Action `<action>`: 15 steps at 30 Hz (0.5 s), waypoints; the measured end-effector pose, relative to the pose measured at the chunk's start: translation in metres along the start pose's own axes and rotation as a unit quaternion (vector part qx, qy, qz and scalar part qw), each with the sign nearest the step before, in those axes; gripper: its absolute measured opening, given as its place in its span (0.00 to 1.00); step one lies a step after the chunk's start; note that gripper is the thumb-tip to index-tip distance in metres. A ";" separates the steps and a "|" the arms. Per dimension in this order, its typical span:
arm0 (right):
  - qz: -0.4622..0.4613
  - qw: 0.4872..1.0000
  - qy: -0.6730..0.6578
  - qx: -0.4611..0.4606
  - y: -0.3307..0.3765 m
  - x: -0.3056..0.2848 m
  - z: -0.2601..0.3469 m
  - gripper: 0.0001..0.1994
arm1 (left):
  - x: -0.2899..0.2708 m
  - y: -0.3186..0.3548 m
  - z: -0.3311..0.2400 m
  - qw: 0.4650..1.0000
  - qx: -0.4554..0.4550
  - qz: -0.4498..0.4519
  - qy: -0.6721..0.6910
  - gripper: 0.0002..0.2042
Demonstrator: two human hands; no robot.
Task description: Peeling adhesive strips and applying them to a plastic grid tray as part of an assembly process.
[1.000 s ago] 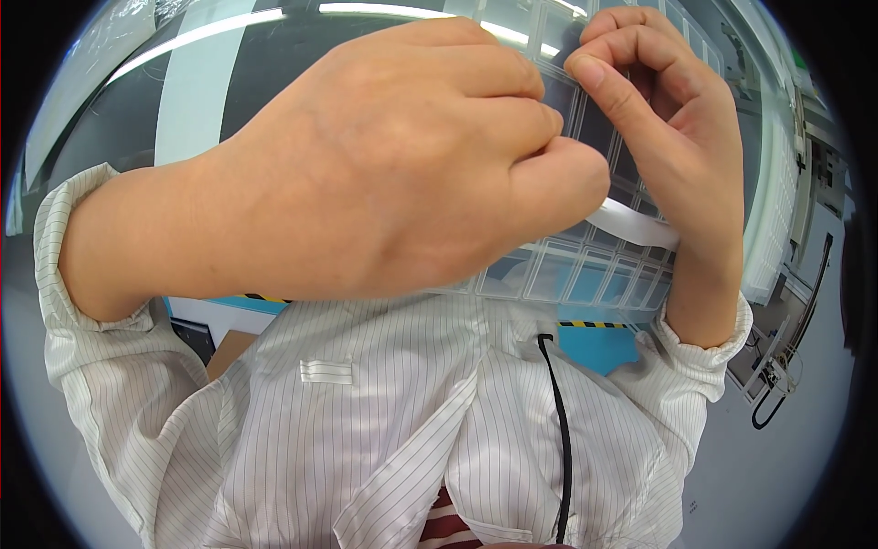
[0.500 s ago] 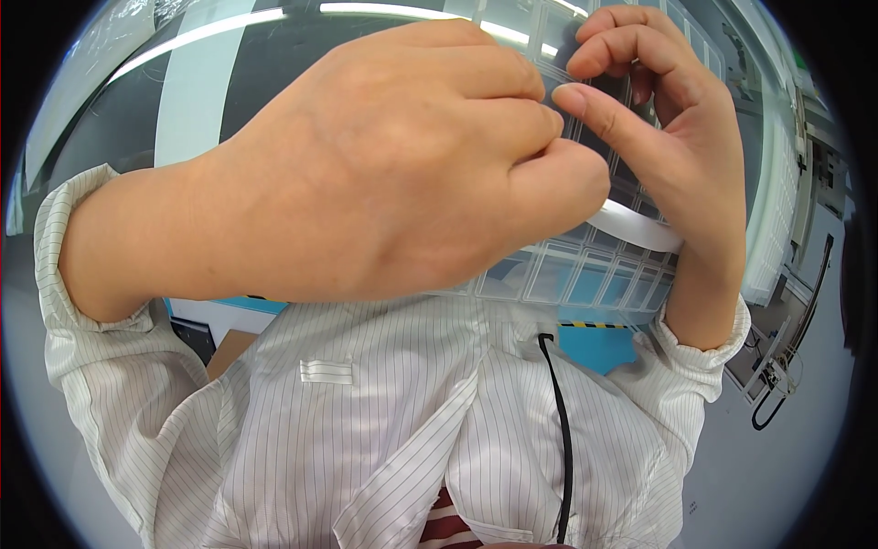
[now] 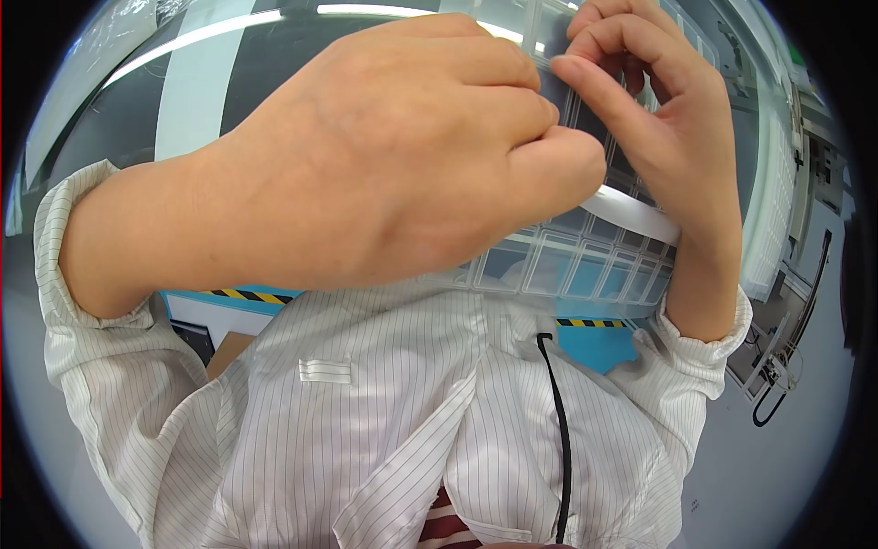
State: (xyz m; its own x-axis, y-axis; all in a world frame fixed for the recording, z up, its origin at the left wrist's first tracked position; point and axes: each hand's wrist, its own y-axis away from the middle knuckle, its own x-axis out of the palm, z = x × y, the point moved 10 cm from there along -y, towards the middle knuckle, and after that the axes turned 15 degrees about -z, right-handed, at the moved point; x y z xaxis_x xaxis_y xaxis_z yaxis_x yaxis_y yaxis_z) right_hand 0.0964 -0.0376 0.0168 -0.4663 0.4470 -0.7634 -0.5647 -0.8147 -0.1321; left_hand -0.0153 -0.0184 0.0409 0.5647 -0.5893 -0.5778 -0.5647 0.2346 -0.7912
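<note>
My left hand (image 3: 393, 160) is large in the foreground, back toward me, its fingers curled into a fist. Whatever it may hold is hidden behind the knuckles. To the right, my right hand (image 3: 658, 110) is bent inward, with thumb tip and forefinger brought together near the left knuckles. Nothing can be made out between them. Both hands are over a clear plastic compartment box (image 3: 553, 263) with rows of small cells. A glossy white strip (image 3: 633, 211) runs from beside my left thumb toward my right wrist; its ends are hidden.
A dark glossy surface with a pale band (image 3: 197, 101) lies behind my left forearm. A clear plastic bag or sheet (image 3: 87, 87) is at the far left. Blue surface with yellow-and-black edging (image 3: 251, 296) shows below the box. Equipment with cables (image 3: 777, 371) stands at right.
Both hands have shifted slightly up and away from me. My right thumb and forefinger have drawn closer together. More of the box's near cells and the striped edging shows.
</note>
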 end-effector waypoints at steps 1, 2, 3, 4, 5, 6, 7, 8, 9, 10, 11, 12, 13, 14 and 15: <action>0.002 1.000 -0.001 -0.002 0.001 0.000 0.001 0.06 | -0.001 0.001 0.000 1.000 -0.002 -0.001 -0.002 0.11; -0.010 0.999 -0.031 -0.012 0.004 -0.004 0.005 0.05 | -0.001 0.001 0.000 1.000 -0.004 -0.003 -0.004 0.11; -0.022 0.998 -0.061 -0.021 0.006 -0.006 0.007 0.05 | -0.002 0.002 0.001 1.000 -0.006 -0.004 -0.006 0.11; -0.022 0.998 -0.062 -0.020 0.006 -0.006 -0.001 0.05 | -0.001 0.001 0.000 1.000 -0.006 -0.005 -0.005 0.11; -0.020 0.996 -0.075 -0.040 0.005 -0.004 -0.007 0.04 | -0.003 0.001 0.000 1.000 -0.005 -0.010 -0.003 0.11; -0.018 0.994 -0.088 -0.059 0.005 -0.003 -0.007 0.04 | -0.004 0.002 -0.001 1.000 -0.004 -0.014 -0.002 0.11; -0.017 0.994 -0.089 -0.060 0.004 -0.002 -0.008 0.04 | -0.003 0.001 -0.001 1.000 -0.005 -0.016 -0.002 0.11; -0.011 0.995 -0.089 -0.038 0.003 0.001 -0.012 0.04 | -0.002 0.000 -0.001 1.000 -0.006 -0.018 -0.002 0.11; -0.004 0.996 -0.090 -0.016 0.002 0.003 -0.016 0.04 | -0.002 0.000 0.000 1.000 -0.007 -0.019 -0.001 0.11; 0.002 0.996 -0.090 0.006 0.002 0.005 -0.019 0.04 | -0.002 0.000 0.000 1.000 -0.007 -0.021 -0.001 0.11; 0.007 0.996 -0.090 0.027 0.003 0.006 -0.022 0.04 | -0.002 0.000 0.000 1.000 -0.008 -0.022 -0.001 0.11; 0.013 0.995 -0.090 0.049 0.004 0.007 -0.025 0.04 | -0.003 0.000 -0.001 1.000 -0.007 -0.024 -0.001 0.11; 0.013 0.995 -0.090 0.050 0.005 0.007 -0.024 0.04 | -0.002 0.001 0.000 1.000 -0.007 -0.025 0.000 0.11; 0.005 0.997 -0.067 0.034 0.006 0.006 -0.019 0.04 | -0.002 0.001 0.000 1.000 -0.007 -0.027 0.001 0.11; -0.003 0.999 -0.045 0.019 0.006 0.006 -0.014 0.04 | -0.003 0.002 0.000 1.000 -0.006 -0.029 0.002 0.11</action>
State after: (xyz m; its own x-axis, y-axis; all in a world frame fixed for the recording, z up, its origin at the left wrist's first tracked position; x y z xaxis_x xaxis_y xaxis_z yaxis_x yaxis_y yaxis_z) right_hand 0.0995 -0.0454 0.0027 -0.5216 0.4842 -0.7025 -0.5917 -0.7985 -0.1110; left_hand -0.0179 -0.0165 0.0413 0.5938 -0.6050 -0.5305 -0.5389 0.1906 -0.8205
